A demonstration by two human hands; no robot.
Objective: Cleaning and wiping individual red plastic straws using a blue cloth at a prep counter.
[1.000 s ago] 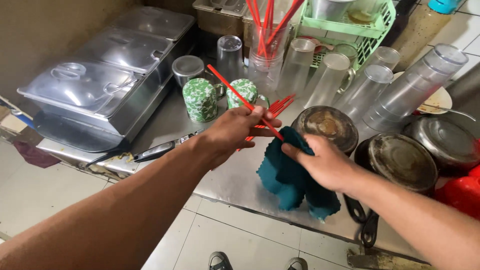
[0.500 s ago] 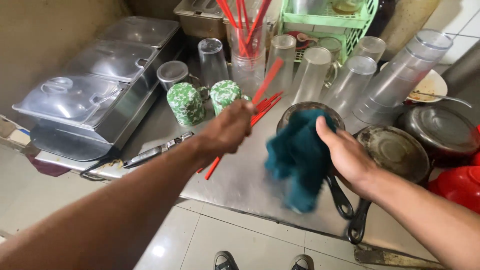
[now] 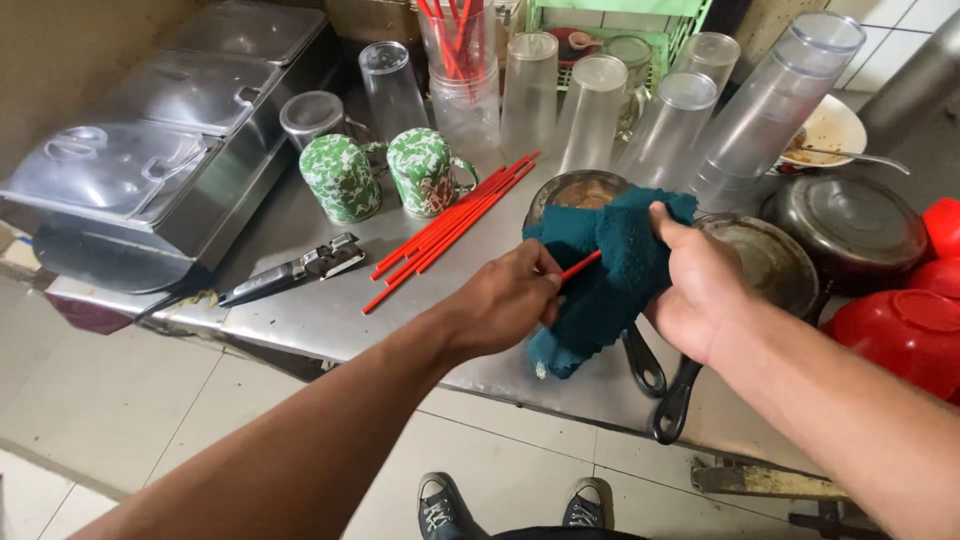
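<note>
Where half a second ago the left hand [image 3: 505,300] held a whole bunch of red chopsticks, it now pinches a single red chopstick [image 3: 580,266] whose far end is buried in the teal cloth [image 3: 610,270]. Gripping that cloth, the right hand [image 3: 700,290] hovers over the pans. The other chopsticks [image 3: 450,228] now lie on the steel counter [image 3: 300,310], left of the cloth.

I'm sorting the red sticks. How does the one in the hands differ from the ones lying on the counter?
The held red stick is single, pinched by the left hand and mostly wrapped in the teal cloth that the right hand grips. The loose red sticks lie as a bunch, bare and untouched on the steel counter beside two green mugs. Both are thin, straight and the same red.
</note>
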